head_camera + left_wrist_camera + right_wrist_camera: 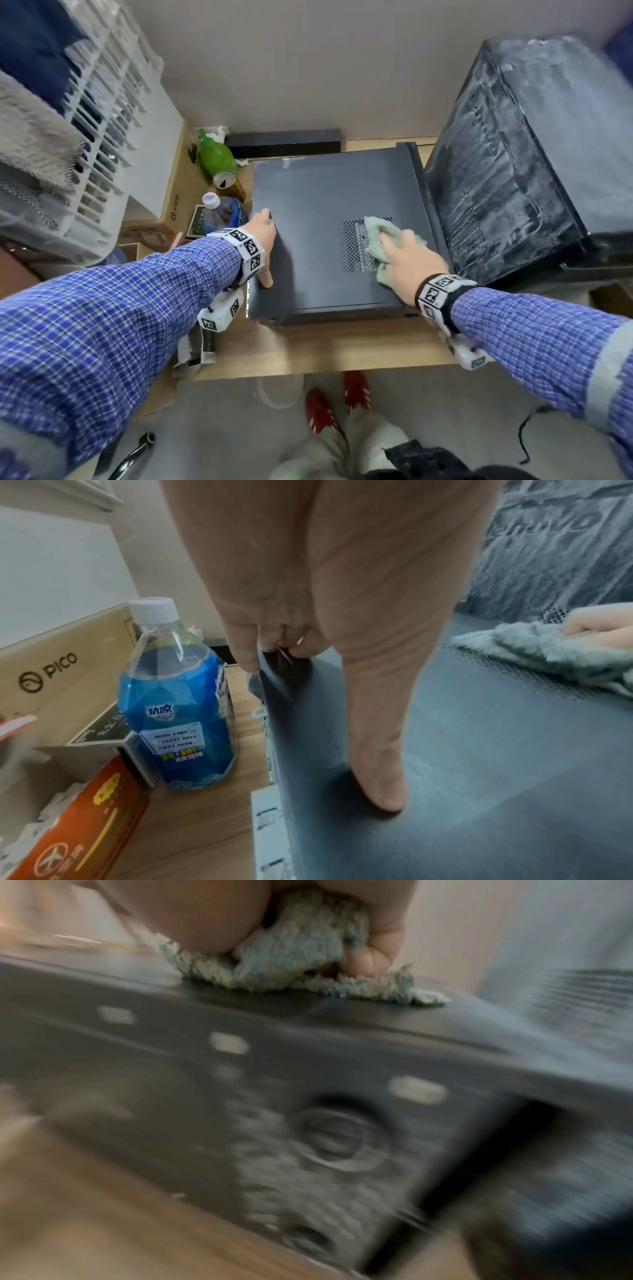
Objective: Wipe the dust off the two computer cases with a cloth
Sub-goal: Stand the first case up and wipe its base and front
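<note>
the right hand (409, 260) holds the cloth (376, 236) bunched on the flat case (315, 219) over its vent, the dusty case (527, 154) just right; the left hand (263, 240) clasps the flat case's left edge.

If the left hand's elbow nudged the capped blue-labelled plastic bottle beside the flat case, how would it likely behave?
The tall, narrow blue-labelled plastic bottle would probably tip rather than slide: it stands upright on a small base. It looks mostly full, so probably weighty for its size. If it fell, its round body would likely roll on the wooden tabletop; the white cap looks closed, so spilling seems unlikely.
</note>
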Demonstrator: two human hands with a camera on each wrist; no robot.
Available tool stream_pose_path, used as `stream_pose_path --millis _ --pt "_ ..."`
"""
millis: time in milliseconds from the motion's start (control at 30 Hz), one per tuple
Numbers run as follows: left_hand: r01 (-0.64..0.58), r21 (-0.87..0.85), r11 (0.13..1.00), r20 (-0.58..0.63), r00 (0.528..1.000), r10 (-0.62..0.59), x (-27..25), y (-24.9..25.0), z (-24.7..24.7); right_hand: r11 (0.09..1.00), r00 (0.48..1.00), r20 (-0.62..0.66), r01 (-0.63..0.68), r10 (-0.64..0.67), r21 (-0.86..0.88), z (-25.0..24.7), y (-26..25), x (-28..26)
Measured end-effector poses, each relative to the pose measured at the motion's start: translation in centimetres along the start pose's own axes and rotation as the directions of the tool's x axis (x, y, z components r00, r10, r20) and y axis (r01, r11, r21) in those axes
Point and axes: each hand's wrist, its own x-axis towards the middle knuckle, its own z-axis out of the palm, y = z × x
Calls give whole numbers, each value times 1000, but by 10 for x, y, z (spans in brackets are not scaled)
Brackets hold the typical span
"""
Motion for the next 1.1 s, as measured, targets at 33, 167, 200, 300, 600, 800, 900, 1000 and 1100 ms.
stream_pose_path --millis 33,167,200,300,600,800,900,1000,1100 --pt "-15 5 1000 -10 1000 15 -1 -1 1 996 996 -8 -87 88 28 0 15 4" --pt "-31 26 999 -14 999 31 -4 -3 3 977 978 41 -201 205 -76 -20 4 21" --pt "-26 32 999 -7 1000 26 -4 -2 2 987 988 68 -128 135 -100 -23 -14 24" --pt "-15 59 998 -2 1000 15 -3 2 0 978 971 141 203 -194 -51 -12 -69 15" --pt "-20 87 996 18 1000 18 -5 6 -4 948 942 110 314 -317 43 -7 -57 32" --pt "-9 52 999 34 999 7 -2 4 -5 979 979 102 -186 177 82 -40 -25 114" --pt "0 68 998 35 999 -3 -1 5 -5 996 992 109 -64 56 69 -39 -44 137" --pt "-9 81 997 35 999 6 0 3 -5 991 983 132 127 -130 31 -53 -67 154" --pt "-13 92 996 31 999 10 1 3 -7 965 947 225 252 -230 -73 -73 -88 167"
